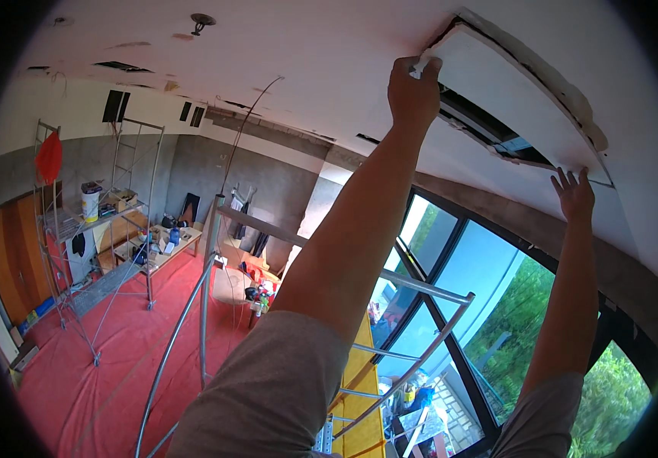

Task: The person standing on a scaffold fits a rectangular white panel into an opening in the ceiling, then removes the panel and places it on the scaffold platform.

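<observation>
The white ceiling panel (pixel 519 88) sits tilted in the ceiling opening (pixel 489 126) at upper right of the frame, a dark gap showing along its lower edge. The left hand (pixel 414 88) grips the panel's near corner, fingers closed on it. The right hand (pixel 575 192) presses the far corner, fingers spread. Scaffold rails (pixel 420 286) cross below both arms. Left of frame, a second scaffold (pixel 92 229), apparently loaded with tools, stands on red floor covering (pixel 115 359).

Matt white ceiling panel (pixel 512 84), rough-edged; grey metal scaffold rail (pixel 413 284); red cloth floor covering (pixel 115 366).
</observation>
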Motion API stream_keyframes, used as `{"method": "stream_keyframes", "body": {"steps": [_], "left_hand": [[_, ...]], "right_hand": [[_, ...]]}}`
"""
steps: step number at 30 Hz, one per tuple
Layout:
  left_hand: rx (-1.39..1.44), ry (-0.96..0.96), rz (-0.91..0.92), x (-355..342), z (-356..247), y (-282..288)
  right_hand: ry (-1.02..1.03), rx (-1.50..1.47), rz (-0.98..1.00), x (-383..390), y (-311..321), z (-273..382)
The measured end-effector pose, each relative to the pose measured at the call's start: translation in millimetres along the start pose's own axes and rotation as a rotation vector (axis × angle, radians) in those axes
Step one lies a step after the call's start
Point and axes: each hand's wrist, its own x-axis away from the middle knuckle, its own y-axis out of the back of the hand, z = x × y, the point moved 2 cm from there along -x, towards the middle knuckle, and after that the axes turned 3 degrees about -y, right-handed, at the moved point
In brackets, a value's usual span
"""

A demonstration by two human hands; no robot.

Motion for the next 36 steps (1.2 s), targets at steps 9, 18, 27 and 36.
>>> {"method": "stream_keyframes", "body": {"steps": [9, 18, 27, 36], "left_hand": [[-0.056, -0.007, 0.068, -8.5, -1.6, 8.1], [-0.124, 0.004, 0.109, -19.6, -6.3, 7.3], [-0.172, -0.051, 0.116, -17.4, 0.1, 6.3], [-0.292, -0.338, 0.252, 2.0, 20.8, 42.0]], "right_hand": [[0.018, -0.012, -0.036, 0.3, -5.8, -0.7], [-0.002, 0.0, -0.006, 1.4, -7.8, 2.8], [-0.002, 0.008, -0.001, 6.9, -8.7, 3.1], [0.011, 0.093, 0.039, 15.9, 2.9, -12.9]]}}
